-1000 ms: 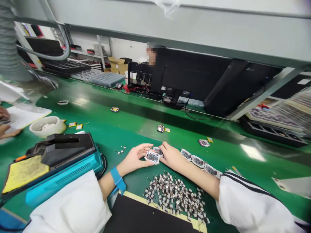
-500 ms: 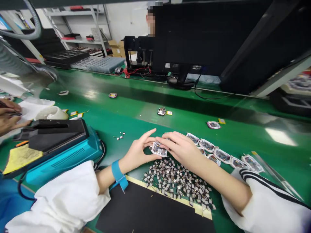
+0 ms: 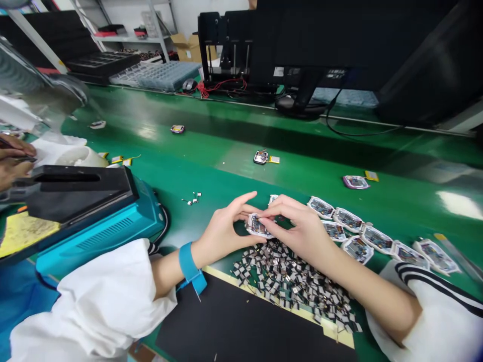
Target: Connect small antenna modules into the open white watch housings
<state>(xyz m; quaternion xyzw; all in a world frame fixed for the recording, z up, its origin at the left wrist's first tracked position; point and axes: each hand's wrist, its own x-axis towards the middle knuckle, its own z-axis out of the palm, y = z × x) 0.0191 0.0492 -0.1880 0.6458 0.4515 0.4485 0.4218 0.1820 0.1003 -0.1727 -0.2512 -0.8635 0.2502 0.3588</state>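
Note:
My left hand, with a blue strap round its wrist, holds a small white watch-like casing between thumb and fingers. A circuit board shows inside the casing. My right hand has its thumb and index finger pinched together over the board. Whatever is between those fingertips is hidden. Below both hands lies a heap of small silvery parts with black ends. Beside my right hand, several similar white casings with boards lie in rows on the green mat.
A teal machine with a black top and a yellow sponge stand at left. Another person's hands are at the far left. A black sheet lies in front. Tweezers lie at right; a monitor stands behind.
The view has tilted downward. My right hand's fingers, earlier laid across the casing's edge, are now pinched over its board. My left hand keeps its hold.

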